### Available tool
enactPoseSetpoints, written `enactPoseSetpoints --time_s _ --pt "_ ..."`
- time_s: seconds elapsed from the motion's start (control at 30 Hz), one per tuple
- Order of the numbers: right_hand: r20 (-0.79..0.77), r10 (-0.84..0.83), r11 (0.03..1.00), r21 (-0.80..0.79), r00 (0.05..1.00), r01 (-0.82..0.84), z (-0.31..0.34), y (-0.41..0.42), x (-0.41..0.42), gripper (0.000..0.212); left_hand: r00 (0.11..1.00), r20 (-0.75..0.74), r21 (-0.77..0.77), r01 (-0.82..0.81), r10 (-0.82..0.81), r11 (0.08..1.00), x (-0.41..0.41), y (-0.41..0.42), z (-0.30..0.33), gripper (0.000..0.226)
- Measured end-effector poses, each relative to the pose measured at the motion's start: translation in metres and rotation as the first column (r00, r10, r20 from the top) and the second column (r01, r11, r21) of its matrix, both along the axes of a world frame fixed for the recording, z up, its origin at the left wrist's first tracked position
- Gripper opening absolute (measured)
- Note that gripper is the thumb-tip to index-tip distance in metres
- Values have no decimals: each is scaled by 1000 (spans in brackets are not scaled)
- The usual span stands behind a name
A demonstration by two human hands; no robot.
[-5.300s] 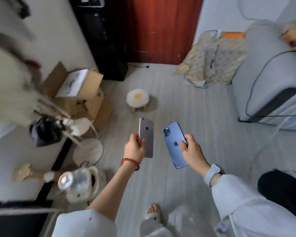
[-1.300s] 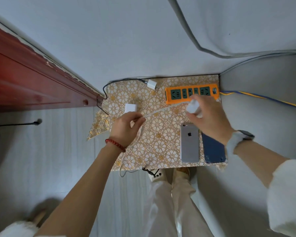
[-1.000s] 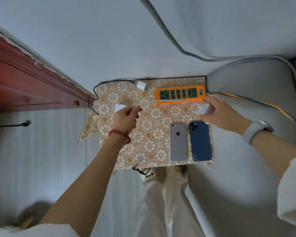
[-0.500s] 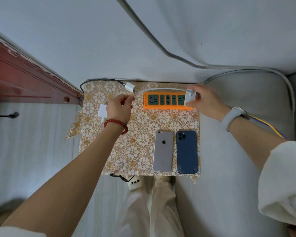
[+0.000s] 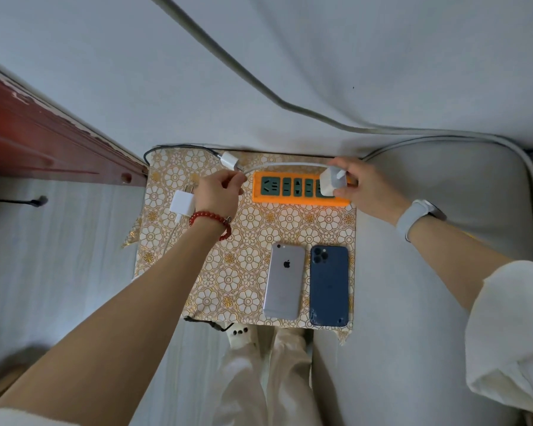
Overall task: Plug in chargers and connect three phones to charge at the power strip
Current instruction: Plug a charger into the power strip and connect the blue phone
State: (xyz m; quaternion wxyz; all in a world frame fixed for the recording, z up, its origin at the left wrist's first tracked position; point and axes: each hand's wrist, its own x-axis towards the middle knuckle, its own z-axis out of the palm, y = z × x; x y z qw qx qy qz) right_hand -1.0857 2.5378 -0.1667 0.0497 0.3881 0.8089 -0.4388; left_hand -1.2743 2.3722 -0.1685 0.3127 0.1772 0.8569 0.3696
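- Charger brick (image 5: 331,182), the white one, sits in my right hand (image 5: 368,187), pinched at the right end of the orange power strip (image 5: 300,189), right over the last socket. Can't tell if the prongs are seated yet.
- Its white cable (image 5: 285,165) runs left along the strip's far edge into my left hand (image 5: 219,192), which is closed on the cable end.
- Strip's long axis runs left to right, so I reckon the push goes straight down, right hand doing it.
- Two more white chargers (image 5: 182,203) wait at left on the patterned mat (image 5: 243,235).
- Silver phone (image 5: 284,281) and blue phone (image 5: 329,285) lie side by side, nearer me. Only two phones visible.
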Motion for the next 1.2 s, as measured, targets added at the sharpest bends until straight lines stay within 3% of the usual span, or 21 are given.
enactPoseSetpoints --time_s 0.23,0.87,0.93,1.1,1.2 --pt "-18 -38 990 -138 999 36 2 4 3 58 1000 -17 -9 16 -16 1000 -5 7 -1 16" --pt "-101 -166 961 -240 981 139 -10 -1 5 58 995 -87 18 43 -42 999 2 7 -9 20" --pt "-86 -152 967 -217 985 130 -12 -2 4 56 994 -98 13 53 -51 999 2 7 -10 20" --pt "10 43 998 45 999 -43 -12 -5 0 51 997 -73 20 42 -40 999 -6 6 -9 19" --pt "8 80 996 48 997 -80 -10 -7 -3 51 998 -60 17 11 -10 1000 -9 4 -9 20"
